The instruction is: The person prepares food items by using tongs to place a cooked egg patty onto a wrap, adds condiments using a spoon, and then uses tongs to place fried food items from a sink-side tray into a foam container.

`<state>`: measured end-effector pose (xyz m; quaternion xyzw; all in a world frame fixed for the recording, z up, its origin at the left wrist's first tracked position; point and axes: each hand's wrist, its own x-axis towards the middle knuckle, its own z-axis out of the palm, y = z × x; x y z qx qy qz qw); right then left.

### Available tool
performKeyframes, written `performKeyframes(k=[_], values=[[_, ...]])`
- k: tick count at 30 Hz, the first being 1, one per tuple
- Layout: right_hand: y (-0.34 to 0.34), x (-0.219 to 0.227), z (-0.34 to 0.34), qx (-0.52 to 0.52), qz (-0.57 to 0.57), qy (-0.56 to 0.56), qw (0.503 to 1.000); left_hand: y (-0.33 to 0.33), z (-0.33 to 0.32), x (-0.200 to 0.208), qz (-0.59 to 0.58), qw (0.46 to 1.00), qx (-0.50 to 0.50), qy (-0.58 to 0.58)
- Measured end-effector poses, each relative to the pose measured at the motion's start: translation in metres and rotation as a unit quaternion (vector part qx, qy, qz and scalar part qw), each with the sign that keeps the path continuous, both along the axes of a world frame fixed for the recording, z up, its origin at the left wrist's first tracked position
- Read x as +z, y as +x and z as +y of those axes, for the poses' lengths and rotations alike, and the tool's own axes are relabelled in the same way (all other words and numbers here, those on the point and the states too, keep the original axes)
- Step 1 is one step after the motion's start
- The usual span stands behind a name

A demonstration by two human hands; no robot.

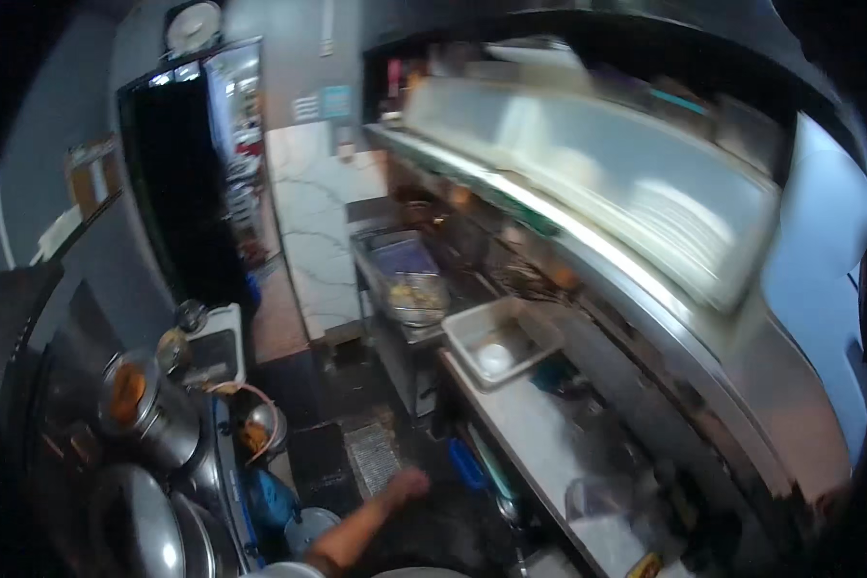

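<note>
My left hand (410,483) reaches in from the lower edge on a bare forearm. It hangs above the dark floor, in the aisle between the pots and the counter. Its fingers are blurred and look curled, but I cannot make out anything in them. Nearest to it on the floor lies a metal grate (373,459). To its right, a blue object (467,464) hangs or stands beside the counter. My right hand does not show.
Large metal pots (147,409) line the left side. A pale counter (511,414) on the right bears a white plastic tub (491,371). Above it runs a metal shelf (588,226) with stacked plates (674,217). Farther off stand a food tray (417,292) and a doorway (241,173).
</note>
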<state>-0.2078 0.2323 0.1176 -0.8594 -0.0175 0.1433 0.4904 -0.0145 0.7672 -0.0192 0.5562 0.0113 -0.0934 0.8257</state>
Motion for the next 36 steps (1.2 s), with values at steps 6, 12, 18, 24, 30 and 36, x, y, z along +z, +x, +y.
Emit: performKeyframes(k=[6, 12, 18, 24, 30, 36], values=[[0.099, 0.1, 0.204, 0.197, -0.026, -0.073, 0.977, 0.182, 0.255, 0.279, -0.104, 0.749, 0.65, 0.069], [0.219, 0.086, 0.325, 0.307, -0.037, -0.036, 0.95, 0.111, 0.214, 0.226, -0.121, 0.858, 0.463, 0.19], [0.346, -0.018, 0.505, 0.573, -0.187, -0.14, 0.786, -0.027, 0.173, 0.194, 0.127, 0.869, 0.324, 0.352], [0.39, 0.007, 0.724, 0.762, -0.218, 0.11, 0.6, -0.038, 0.194, 0.224, 0.025, 0.792, 0.508, 0.339], [0.226, 0.109, 0.787, 0.851, -0.385, 0.086, 0.345, -0.133, 0.157, 0.278, 0.323, 0.626, 0.605, 0.372], [0.106, 0.262, 0.744, 0.868, -0.346, 0.275, 0.228, -0.255, 0.108, 0.392, 0.197, 0.546, 0.774, 0.253]])
